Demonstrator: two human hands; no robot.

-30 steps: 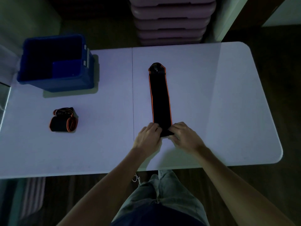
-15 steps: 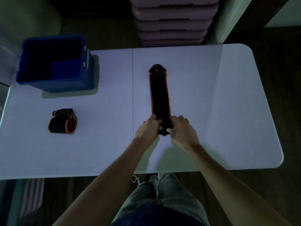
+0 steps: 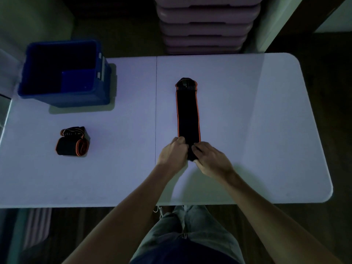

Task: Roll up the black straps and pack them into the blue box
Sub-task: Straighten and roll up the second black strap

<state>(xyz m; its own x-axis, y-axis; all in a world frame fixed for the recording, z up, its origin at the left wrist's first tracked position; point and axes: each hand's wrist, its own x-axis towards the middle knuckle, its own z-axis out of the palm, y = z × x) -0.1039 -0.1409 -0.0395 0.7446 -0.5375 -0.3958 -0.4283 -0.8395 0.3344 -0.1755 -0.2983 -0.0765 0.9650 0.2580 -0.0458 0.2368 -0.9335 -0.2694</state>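
1. Near the table's (image 3: 247,130) front edge, the left hand (image 3: 172,152) and right hand (image 3: 211,159) curl round the flat strap's (image 3: 188,115) rolled near end, which sits farther up the strap than a second ago.
2. Left of it, the rolled strap (image 3: 72,143) lies unmoved before the blue box (image 3: 62,96).

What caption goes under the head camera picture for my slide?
Both hands, left hand and right hand, roll a black strap on the table.
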